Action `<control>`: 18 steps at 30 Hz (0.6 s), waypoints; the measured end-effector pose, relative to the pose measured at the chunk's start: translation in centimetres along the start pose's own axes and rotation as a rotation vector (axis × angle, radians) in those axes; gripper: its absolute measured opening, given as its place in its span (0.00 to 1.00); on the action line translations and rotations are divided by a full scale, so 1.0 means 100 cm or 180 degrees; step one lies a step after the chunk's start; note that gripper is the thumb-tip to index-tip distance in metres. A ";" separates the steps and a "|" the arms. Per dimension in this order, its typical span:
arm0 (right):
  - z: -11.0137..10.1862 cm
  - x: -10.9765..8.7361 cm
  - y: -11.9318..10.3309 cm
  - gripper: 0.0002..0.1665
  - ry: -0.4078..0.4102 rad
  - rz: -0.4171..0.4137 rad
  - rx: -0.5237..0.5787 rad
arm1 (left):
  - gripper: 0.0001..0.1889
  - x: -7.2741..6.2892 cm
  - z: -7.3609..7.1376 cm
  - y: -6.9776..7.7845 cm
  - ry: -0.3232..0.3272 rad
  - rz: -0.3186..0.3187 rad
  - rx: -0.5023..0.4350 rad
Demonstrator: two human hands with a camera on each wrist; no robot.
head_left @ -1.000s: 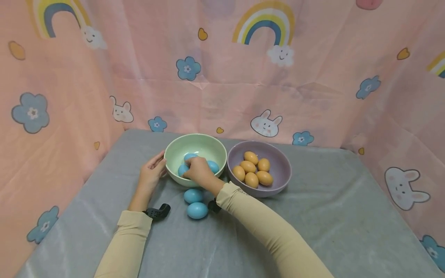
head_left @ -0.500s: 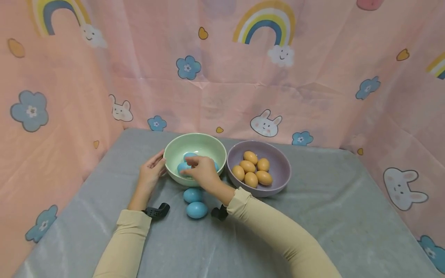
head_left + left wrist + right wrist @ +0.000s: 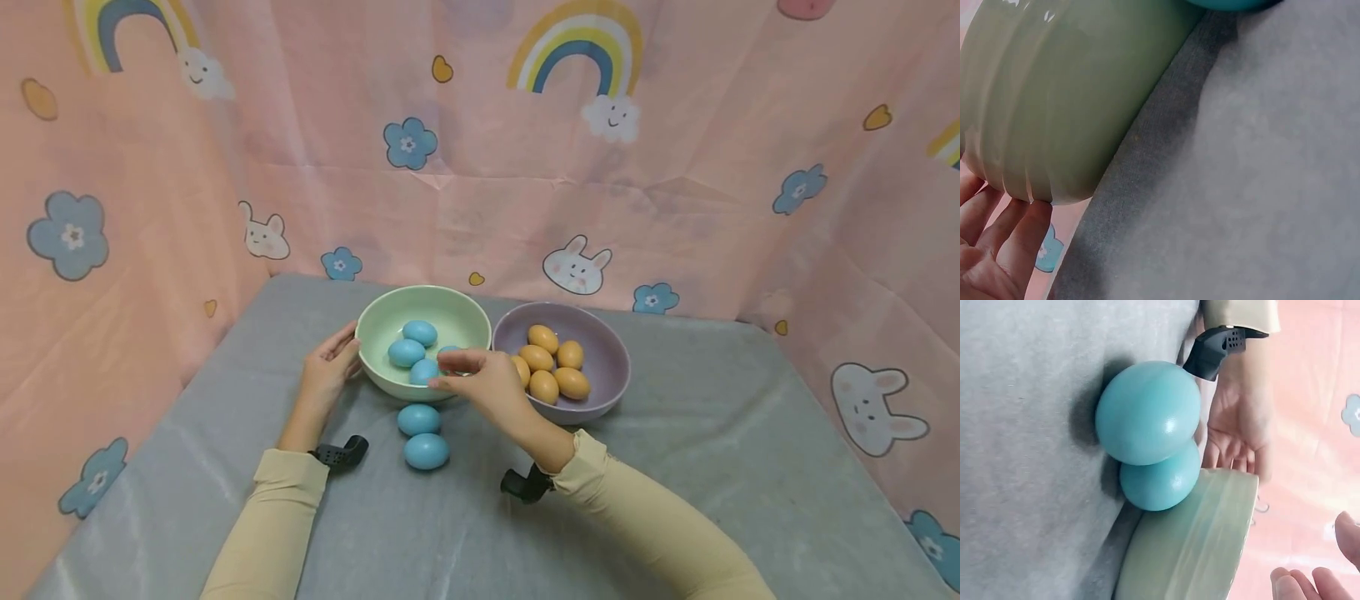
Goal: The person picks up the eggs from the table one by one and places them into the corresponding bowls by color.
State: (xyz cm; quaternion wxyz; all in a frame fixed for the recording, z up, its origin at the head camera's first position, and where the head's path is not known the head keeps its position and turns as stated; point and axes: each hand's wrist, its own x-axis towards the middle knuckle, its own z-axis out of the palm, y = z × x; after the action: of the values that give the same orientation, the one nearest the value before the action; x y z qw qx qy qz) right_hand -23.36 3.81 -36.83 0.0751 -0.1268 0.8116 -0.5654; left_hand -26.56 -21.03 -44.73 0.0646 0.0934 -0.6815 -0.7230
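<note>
The fingertips of my left hand point(image 3: 324, 375) touch the left outer wall of a light green bowl point(image 3: 457, 312); the left wrist view shows those fingers point(image 3: 1025, 240) straight against its side. Several blue eggs point(image 3: 406, 352) lie inside it. Over the bowl's front right rim is my right hand point(image 3: 487, 387), its thumb and fingers apart with nothing between them. It covers part of one blue egg. In front of the bowl, two more blue eggs, a rear one point(image 3: 418, 420) and a front one point(image 3: 427, 452), lie close together on the grey cloth.
A purple bowl point(image 3: 611, 367) with several orange-brown eggs point(image 3: 572, 383) stands against the green bowl's right side. Grey cloth point(image 3: 675, 467) covers the table. A pink patterned curtain point(image 3: 480, 208) hangs behind and along both sides.
My right hand has drawn back from among the eggs toward the right rim, leaving a blue egg in the green bowl. My left hand has stayed at the bowl's side.
</note>
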 end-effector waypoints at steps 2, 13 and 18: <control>-0.005 -0.002 0.002 0.19 0.0020 0.0080 0.0075 | 0.26 0.000 0.000 0.000 -0.0010 0.0002 0.0009; -0.009 -0.006 0.023 0.19 -0.0090 0.0335 0.0093 | 0.25 0.002 0.000 -0.003 -0.0053 0.0075 -0.0118; -0.007 -0.008 0.032 0.18 -0.0241 0.0402 0.0072 | 0.25 0.003 0.000 -0.003 -0.0043 0.0075 -0.0097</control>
State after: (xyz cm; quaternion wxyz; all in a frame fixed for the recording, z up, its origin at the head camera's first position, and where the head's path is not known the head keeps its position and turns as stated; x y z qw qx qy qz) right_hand -23.21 5.74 -39.55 0.1427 -0.0958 0.8081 -0.5634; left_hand -26.85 -21.03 -45.01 0.0699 0.0795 -0.6718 -0.7331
